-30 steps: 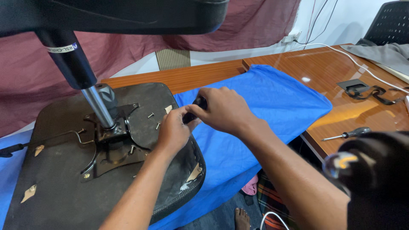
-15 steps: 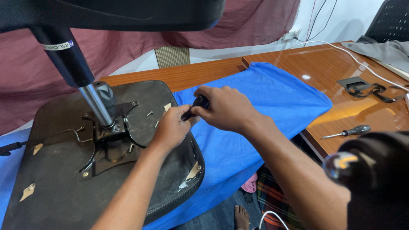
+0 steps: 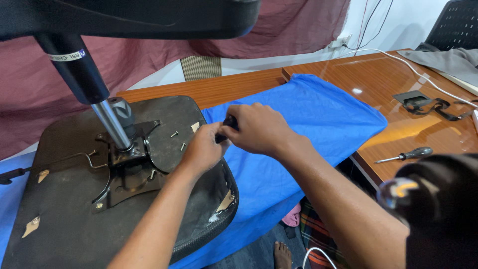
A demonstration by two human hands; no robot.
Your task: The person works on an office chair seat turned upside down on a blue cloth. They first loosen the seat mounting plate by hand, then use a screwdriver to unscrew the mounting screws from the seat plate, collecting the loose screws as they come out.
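Both hands meet at the seat's (image 3: pixel 64 209) 2 o'clock edge, over the blue cloth (image 3: pixel 318 114). The right hand (image 3: pixel 259 129) is closed around a small black tool (image 3: pixel 228 124), of which only a dark stub shows between the hands; its long axis seems to run from 1 to 7 o'clock, the hidden tip toward the seat. The left hand (image 3: pixel 204 149) is curled against the tool's lower end. Loose screws (image 3: pixel 174 133) lie at the left hand's 10 o'clock, near the metal plate (image 3: pixel 129 174). A screwdriver (image 3: pixel 406 155) rests on the desk (image 3: pixel 398 84) at 3 o'clock, well apart.
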